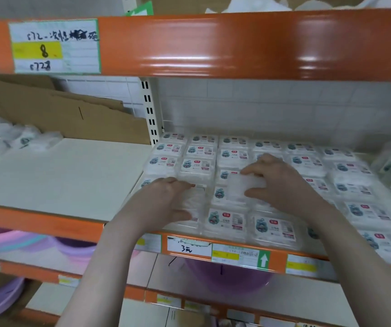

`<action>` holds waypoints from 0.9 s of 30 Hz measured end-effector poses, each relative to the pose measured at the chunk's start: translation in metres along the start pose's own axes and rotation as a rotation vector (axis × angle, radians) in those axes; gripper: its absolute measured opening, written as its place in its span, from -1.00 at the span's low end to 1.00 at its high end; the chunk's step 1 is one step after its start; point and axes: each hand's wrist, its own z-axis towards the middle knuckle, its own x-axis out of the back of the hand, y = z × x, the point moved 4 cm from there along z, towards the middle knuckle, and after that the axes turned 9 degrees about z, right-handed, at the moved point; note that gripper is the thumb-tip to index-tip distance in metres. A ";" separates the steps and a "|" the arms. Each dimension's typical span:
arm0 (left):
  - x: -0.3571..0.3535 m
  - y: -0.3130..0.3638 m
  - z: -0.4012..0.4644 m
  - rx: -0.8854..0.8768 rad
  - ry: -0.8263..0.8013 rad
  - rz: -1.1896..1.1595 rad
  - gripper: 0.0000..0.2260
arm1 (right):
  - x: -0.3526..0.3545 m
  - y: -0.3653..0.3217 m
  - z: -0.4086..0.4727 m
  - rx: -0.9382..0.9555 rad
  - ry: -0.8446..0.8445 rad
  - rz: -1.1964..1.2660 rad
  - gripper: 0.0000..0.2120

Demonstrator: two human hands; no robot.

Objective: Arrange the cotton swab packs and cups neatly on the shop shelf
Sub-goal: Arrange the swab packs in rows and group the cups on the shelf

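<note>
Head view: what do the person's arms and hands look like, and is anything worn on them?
Both forearms are bare up to the frame's bottom edge: no sleeves show. The left hand and right hand have no gloves, and no rings, watch or bracelet are visible on the fingers or wrists. The picture is somewhat blurred, so small details such as the nails cannot be made out.
</note>
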 end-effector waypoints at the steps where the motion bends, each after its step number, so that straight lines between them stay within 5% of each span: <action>1: 0.000 0.000 0.000 -0.002 0.003 -0.002 -0.40 | 0.000 -0.001 -0.001 0.027 0.051 -0.032 -0.61; 7: -0.001 0.001 -0.003 -0.012 0.017 -0.009 -0.39 | -0.016 0.000 -0.030 0.206 0.067 -0.014 -0.56; 18: -0.002 -0.001 -0.005 -0.041 0.005 -0.036 -0.38 | -0.010 0.004 -0.053 -0.029 -0.059 0.147 -0.43; 27: -0.002 -0.004 -0.008 -0.063 0.016 -0.034 -0.39 | -0.024 -0.013 -0.062 -0.007 0.208 -0.301 -0.38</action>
